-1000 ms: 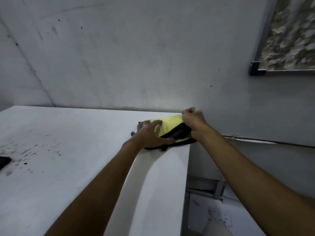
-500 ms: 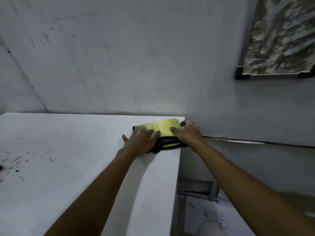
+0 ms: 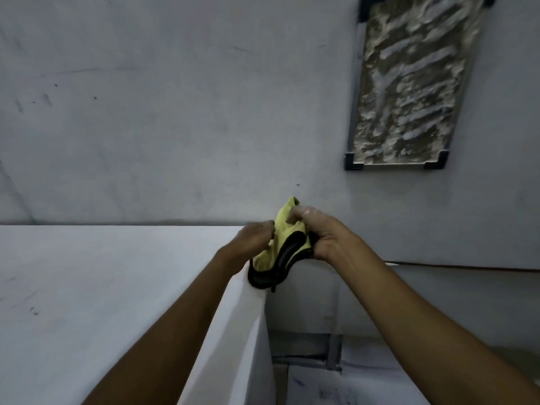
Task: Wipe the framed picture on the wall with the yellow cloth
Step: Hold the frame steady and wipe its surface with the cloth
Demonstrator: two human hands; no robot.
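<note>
We observe the left hand [image 3: 257, 236] and right hand [image 3: 317, 236] both pinching the bunched yellow cloth [image 3: 285, 241] above the white table's [image 3: 117, 287] corner. The framed picture [image 3: 409, 83] hangs well apart, untouched.

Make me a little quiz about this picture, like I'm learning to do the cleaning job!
1. True or false: the yellow cloth lies flat on the white counter with nobody touching it.
2. Where on the wall is the framed picture, compared with the left hand and right hand? A) higher and to the right B) lower and to the left C) straight below
3. Fill in: the cloth's edge trim is ____.
Key: 1. False: both hands grip it, bunched up. 2. A. 3. Black.
</note>
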